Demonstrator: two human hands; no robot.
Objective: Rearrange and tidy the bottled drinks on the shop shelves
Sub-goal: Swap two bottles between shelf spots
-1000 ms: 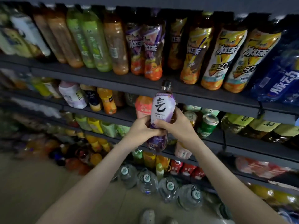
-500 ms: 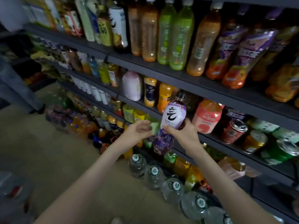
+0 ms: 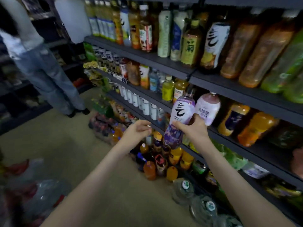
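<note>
My right hand [image 3: 194, 128] grips a purple and white bottle [image 3: 180, 118] round its middle, upright and tilted slightly, in front of the second shelf [image 3: 229, 136]. My left hand [image 3: 138, 129] hovers a short way to the left of the bottle with its fingers loosely curled and nothing in it. Just behind the held bottle a pale pink bottle [image 3: 208, 107] stands on the shelf, with orange juice bottles [image 3: 257, 126] to its right. A bottle with the same black character on its label [image 3: 214, 41] stands on the top shelf.
Dark shelves full of drinks run from upper left to lower right. Orange and dark bottles [image 3: 157, 163] and big water jugs [image 3: 203, 208] stand on the floor under them. A person in jeans [image 3: 47, 76] stands at the far left. Plastic-wrapped packs [image 3: 37, 195] lie lower left.
My left hand has let go of the bottle and drawn away to the left. My view has swung left along the shelves, bringing the person in jeans into sight.
</note>
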